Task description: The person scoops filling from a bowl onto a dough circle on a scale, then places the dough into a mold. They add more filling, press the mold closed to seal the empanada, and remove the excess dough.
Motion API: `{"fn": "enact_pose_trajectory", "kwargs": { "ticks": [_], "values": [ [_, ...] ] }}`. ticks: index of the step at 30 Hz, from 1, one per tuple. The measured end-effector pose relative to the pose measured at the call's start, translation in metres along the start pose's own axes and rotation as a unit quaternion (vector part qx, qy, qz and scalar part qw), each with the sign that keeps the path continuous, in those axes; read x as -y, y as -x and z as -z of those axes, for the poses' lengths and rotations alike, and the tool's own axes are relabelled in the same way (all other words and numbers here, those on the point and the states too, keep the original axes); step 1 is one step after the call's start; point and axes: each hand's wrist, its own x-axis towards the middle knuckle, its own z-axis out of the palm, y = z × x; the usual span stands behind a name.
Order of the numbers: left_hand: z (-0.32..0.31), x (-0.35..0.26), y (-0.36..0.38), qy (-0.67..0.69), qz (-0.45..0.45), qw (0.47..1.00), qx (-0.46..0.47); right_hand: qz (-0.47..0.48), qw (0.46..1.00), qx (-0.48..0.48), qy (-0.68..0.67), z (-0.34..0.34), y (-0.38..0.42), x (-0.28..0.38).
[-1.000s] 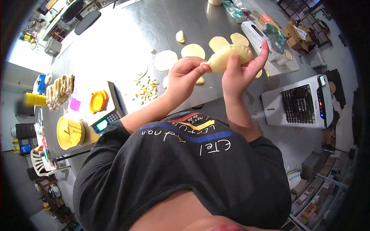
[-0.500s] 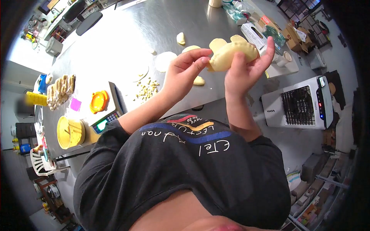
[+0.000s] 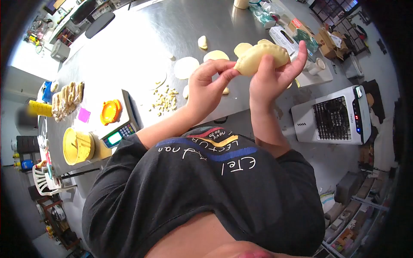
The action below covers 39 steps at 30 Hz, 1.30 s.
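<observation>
The folded, crimped dough pastry (image 3: 261,58) is pale yellow, like the flat round dough discs (image 3: 186,67) lying on the shiny grey steel tabletop (image 3: 129,47). An orange round plastic press (image 3: 110,112) sits on a scale with a green-lit display (image 3: 115,138), beside a yellow round press (image 3: 78,146) and a small magenta square (image 3: 84,115). The black T-shirt (image 3: 202,193) carries white lettering over blue, yellow and red wavy stripes.

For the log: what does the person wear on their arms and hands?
Both hands, left hand and right hand, are bare: no gloves, and no rings or watch that I can make out. The forearms are uncovered too. The short sleeves belong to a black T-shirt with coloured stripes and white lettering.
</observation>
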Motion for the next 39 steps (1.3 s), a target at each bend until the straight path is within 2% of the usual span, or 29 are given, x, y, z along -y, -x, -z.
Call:
{"fn": "enact_pose_trajectory", "kwargs": {
  "ticks": [1, 2, 6, 8, 12, 14, 15, 17, 21, 23, 24, 26, 29, 33, 39],
  "values": [
    [0.000, 0.000, -0.001, 0.036, 0.033, 0.999, -0.018, 0.003, 1.000, -0.005, -0.002, -0.001, 0.000, 0.001],
    [0.007, -0.005, -0.001, 0.010, 0.087, 0.996, 0.019, 0.003, 1.000, -0.004, -0.003, -0.003, -0.001, 0.002],
    [0.005, -0.011, -0.010, 0.051, 0.070, 0.996, -0.017, -0.025, 1.000, -0.012, -0.006, -0.013, -0.006, 0.008],
    [0.007, -0.018, -0.010, 0.099, 0.142, 0.985, -0.003, -0.033, 0.999, -0.017, 0.001, -0.016, -0.006, 0.009],
    [0.011, -0.024, -0.008, 0.136, 0.147, 0.980, 0.000, -0.017, 0.999, -0.024, -0.014, -0.020, -0.006, 0.006],
    [0.017, -0.026, -0.008, 0.292, 0.223, 0.930, 0.023, -0.009, 0.999, -0.038, -0.021, -0.024, -0.004, 0.006],
    [0.020, -0.026, -0.009, 0.291, 0.222, 0.930, 0.020, -0.009, 0.998, -0.042, -0.037, -0.027, -0.003, 0.007],
    [0.027, -0.024, -0.010, 0.405, 0.289, 0.865, 0.072, -0.011, 0.997, -0.045, -0.055, -0.032, -0.002, 0.010],
    [0.034, -0.024, -0.008, 0.425, 0.271, 0.861, 0.075, 0.018, 0.997, -0.028, -0.068, -0.042, -0.001, 0.011],
    [0.036, -0.026, -0.007, 0.320, 0.200, 0.924, 0.052, 0.023, 0.997, -0.018, -0.067, -0.046, 0.001, 0.013],
    [0.036, -0.026, -0.006, 0.322, 0.199, 0.924, 0.055, 0.022, 0.997, -0.021, -0.068, -0.049, 0.002, 0.014],
    [0.039, -0.026, -0.003, 0.283, 0.109, 0.953, 0.009, 0.023, 0.997, -0.024, -0.069, -0.058, 0.005, 0.017],
    [0.046, -0.042, 0.000, 0.228, 0.089, 0.969, -0.013, 0.019, 0.997, -0.020, -0.068, -0.072, 0.012, 0.021],
    [0.073, -0.041, -0.004, 0.222, 0.069, 0.972, -0.022, 0.014, 0.997, -0.028, -0.071, -0.095, 0.023, 0.024],
    [0.109, -0.055, -0.001, 0.210, 0.131, 0.969, -0.001, 0.006, 0.998, -0.050, -0.045, -0.123, 0.042, 0.039]
  ]
}}
